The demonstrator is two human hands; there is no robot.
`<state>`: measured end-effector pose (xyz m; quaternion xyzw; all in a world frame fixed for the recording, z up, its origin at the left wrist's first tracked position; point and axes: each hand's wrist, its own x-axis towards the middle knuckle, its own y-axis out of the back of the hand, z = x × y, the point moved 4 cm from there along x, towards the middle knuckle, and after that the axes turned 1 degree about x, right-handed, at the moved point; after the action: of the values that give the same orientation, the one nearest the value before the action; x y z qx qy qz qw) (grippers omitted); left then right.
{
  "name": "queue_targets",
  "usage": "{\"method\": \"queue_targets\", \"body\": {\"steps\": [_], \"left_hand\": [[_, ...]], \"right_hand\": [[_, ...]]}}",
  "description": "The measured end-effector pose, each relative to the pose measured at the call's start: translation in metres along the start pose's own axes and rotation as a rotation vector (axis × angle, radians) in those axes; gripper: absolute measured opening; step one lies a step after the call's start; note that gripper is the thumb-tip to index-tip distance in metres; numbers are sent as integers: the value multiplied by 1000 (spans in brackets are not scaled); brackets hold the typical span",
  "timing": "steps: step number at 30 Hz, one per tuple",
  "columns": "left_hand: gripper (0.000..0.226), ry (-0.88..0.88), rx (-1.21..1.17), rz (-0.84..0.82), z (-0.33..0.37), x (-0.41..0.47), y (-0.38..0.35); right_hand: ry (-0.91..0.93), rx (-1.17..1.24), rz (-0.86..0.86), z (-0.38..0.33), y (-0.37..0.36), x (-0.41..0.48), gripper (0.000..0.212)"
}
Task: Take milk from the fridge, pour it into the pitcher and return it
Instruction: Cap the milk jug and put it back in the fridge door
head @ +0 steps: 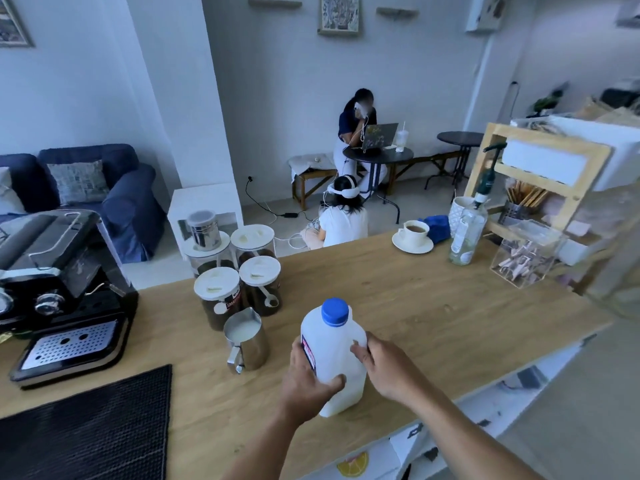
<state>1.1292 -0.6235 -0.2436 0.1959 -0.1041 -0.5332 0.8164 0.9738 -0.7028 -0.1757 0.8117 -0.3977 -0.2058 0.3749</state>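
Your left hand (304, 377) and right hand (384, 367) clasp the capped milk jug (334, 358) standing on the tabletop (433, 306); the pitcher (246, 341), just left of your hands, already holds milk; pouring looks done; next, lift it back to the fridge

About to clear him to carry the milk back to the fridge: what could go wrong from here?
1. The pitcher stands full, close beside the left hand; a swing of the milk jug could tip it.
2. The jug sits near the counter front edge, so a slip may drop it.
3. The blue cap is on, but its tightness cannot be judged.
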Motion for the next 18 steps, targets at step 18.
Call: {"method": "queue_targets", "body": {"steps": [18], "left_hand": [[71,-116,113,-603,66,-60,-110]], "right_hand": [[-552,-84,292,51,58,-162,40]]}}
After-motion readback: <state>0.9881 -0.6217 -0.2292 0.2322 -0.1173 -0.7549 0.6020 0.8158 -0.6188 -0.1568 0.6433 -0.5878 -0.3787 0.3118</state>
